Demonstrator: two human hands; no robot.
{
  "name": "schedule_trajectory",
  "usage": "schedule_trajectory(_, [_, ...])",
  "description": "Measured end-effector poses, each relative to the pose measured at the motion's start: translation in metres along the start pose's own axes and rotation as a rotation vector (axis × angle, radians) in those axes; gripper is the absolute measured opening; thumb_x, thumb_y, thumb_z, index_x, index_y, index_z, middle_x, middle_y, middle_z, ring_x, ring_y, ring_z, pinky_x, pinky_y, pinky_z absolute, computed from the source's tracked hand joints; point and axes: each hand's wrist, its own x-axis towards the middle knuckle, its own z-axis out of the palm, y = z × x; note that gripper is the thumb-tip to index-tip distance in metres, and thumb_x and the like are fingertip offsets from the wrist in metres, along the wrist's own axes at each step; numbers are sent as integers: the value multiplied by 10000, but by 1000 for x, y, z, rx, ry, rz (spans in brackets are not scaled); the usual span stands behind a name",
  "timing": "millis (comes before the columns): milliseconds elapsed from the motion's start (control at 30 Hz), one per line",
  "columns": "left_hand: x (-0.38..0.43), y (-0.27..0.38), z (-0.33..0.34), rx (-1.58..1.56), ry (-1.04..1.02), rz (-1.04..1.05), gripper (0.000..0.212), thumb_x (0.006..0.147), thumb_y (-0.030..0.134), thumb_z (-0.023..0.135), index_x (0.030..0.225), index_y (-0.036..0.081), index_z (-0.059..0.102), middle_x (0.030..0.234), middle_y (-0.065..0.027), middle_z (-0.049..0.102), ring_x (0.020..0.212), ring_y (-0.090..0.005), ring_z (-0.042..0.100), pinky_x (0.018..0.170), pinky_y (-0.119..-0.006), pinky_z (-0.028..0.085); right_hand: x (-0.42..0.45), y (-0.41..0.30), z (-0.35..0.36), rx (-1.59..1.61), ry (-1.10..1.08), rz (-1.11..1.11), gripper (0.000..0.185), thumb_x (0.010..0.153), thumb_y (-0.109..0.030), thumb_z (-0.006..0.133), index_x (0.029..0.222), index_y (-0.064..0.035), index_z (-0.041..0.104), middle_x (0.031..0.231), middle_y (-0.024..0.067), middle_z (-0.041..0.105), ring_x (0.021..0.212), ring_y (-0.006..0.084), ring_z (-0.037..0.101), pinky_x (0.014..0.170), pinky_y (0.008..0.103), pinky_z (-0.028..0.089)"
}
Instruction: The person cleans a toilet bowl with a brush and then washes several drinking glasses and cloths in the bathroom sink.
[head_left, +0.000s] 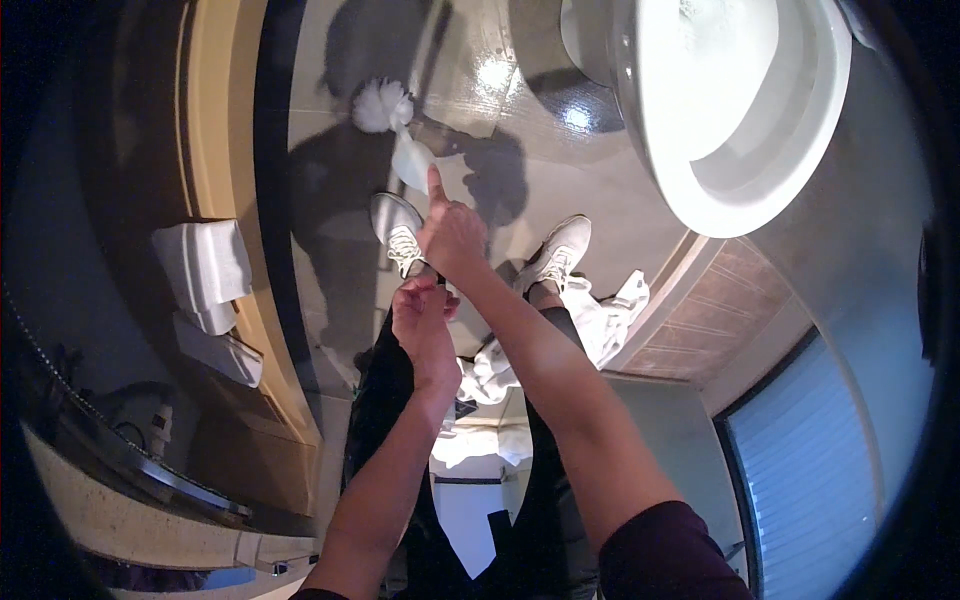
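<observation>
My right hand (454, 229) grips a white toilet brush (412, 161), its index finger stretched along the pale, widened part of the handle. The brush's fluffy round head (381, 106) points away from me above the grey tiled floor. Close behind, my left hand (424, 311) has its fingers curled in near the right wrist. Whether it holds the handle's end is hidden. A white toilet bowl (742, 214) with foamy water in it stands to the right of the brush, apart from both hands.
White shoes (564, 244) are on my feet. Crumpled white cloth (607, 315) lies on the floor by the right one. Folded white towels (206, 266) sit at a wooden cabinet edge (232, 112) on the left. The floor (480, 97) shines wet near the toilet.
</observation>
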Motion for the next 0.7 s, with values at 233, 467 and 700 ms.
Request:
schedule_trajectory(233, [0,-27,4,-67,-48,-44,157,907,16,636,1042,59,569,886,-39,599,725,-121,587,695,-269,493,-63,206,-55,-521,17,159,926,839,-155,592,1628,-363,154,874,175,680,776,349,699,688,497,557])
schedule_trajectory(467, [-11,-28,5,79,-67,-115,198,888,49,664,1075,55,599,934,-31,622,782,-135,619,733,-277,511,-29,305,-130,-170,447,359,347,832,-249,587,1047,7,678,919,247,708,881,408,691,799,421,562])
schedule_trajectory(700, [-16,-38,12,59,-75,-122,161,906,12,641,1056,49,600,903,-44,636,759,-143,629,731,-304,543,-62,224,-22,-73,277,330,501,885,-184,581,1367,-89,487,922,226,716,840,410,697,758,467,554])
